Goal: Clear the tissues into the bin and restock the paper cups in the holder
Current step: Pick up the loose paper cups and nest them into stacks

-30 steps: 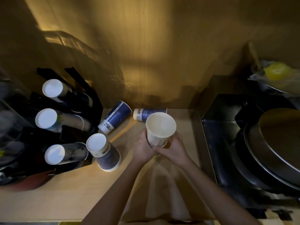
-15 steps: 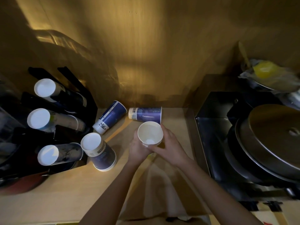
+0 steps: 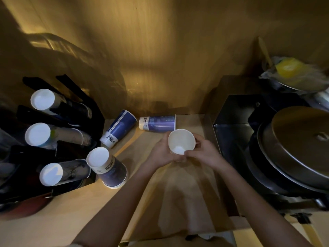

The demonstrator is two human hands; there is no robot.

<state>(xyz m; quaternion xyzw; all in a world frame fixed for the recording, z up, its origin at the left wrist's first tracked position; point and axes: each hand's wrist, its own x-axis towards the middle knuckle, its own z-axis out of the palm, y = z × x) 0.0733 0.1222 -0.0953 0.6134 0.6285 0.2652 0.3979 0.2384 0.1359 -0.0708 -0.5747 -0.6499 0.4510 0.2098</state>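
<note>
— What is on your counter?
— A wooden counter [image 3: 53, 220] under dim yellow light. The black holder [image 3: 85, 111] stands at left with cup stacks; three cups [image 3: 119, 128] lie loose near it.
— And your hands?
— Your left hand [image 3: 161, 154] and right hand [image 3: 204, 154] both grip one open cup [image 3: 181, 141], mouth up, above the counter.

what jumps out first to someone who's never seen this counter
First, the open paper cup held mouth-up between the left hand and right hand at the centre. Then three loose blue cups on the wooden counter: two lying on their sides by the back wall, one standing upside down beside the black cup holder at the left. A large metal lid fills the right.
</note>
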